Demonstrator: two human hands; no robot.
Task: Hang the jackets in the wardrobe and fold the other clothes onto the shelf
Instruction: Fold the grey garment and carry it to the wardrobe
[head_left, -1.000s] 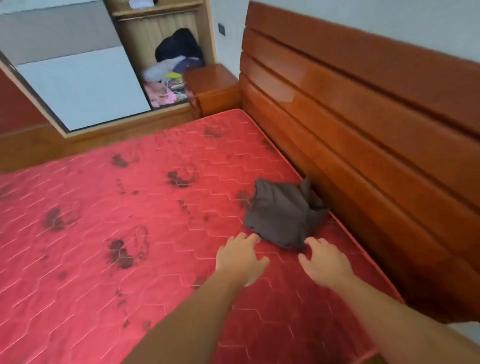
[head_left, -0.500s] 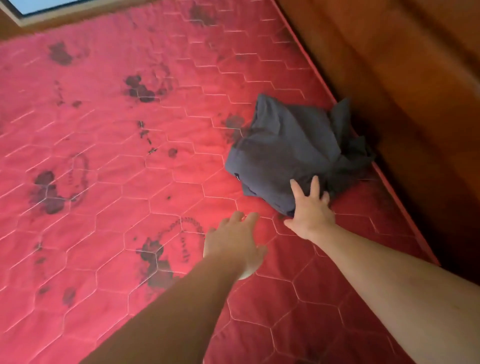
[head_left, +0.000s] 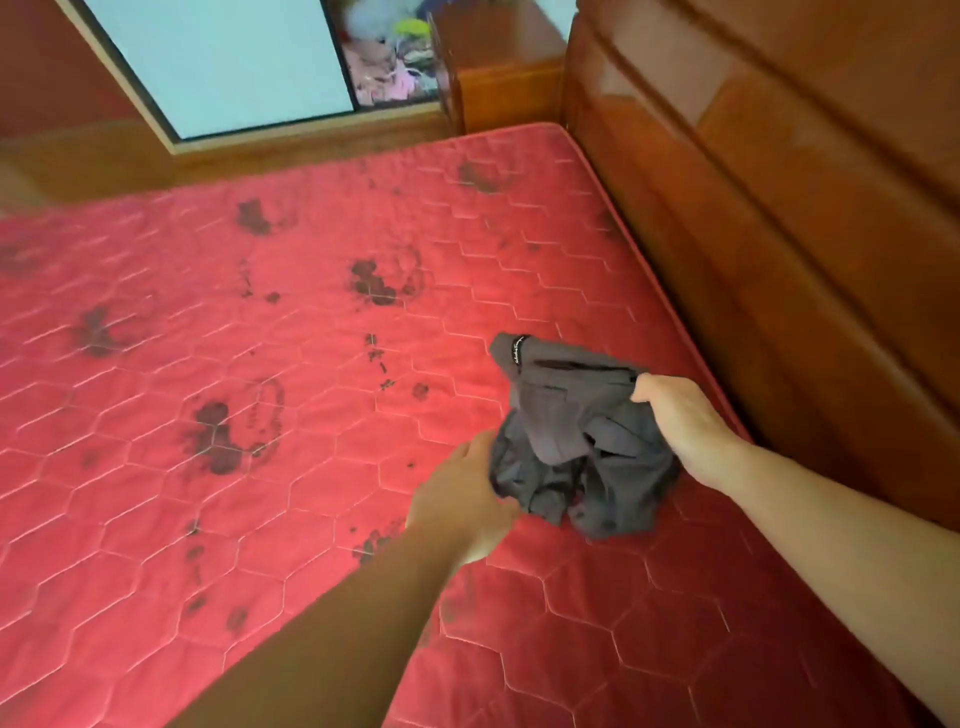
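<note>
A crumpled dark grey garment (head_left: 576, 441) hangs bunched just above the red quilted mattress (head_left: 260, 415), near its right edge. My right hand (head_left: 680, 421) grips the garment's upper right edge by what looks like a waistband. My left hand (head_left: 467, 499) holds its lower left side, with the fingertips hidden in the cloth. The wardrobe (head_left: 384, 57) stands open at the far end of the room, with a blurred heap of light and pink clothes inside.
A tall wooden headboard (head_left: 779, 208) runs along the mattress's right side. A wooden nightstand (head_left: 498, 67) stands between the headboard and the wardrobe. A pale sliding wardrobe door (head_left: 228, 57) is at the back left. The mattress bears dark printed marks.
Both hands reached the grey garment and took hold of it. It has come up off the mattress and nearer to me. The view has tilted back up toward the wardrobe.
</note>
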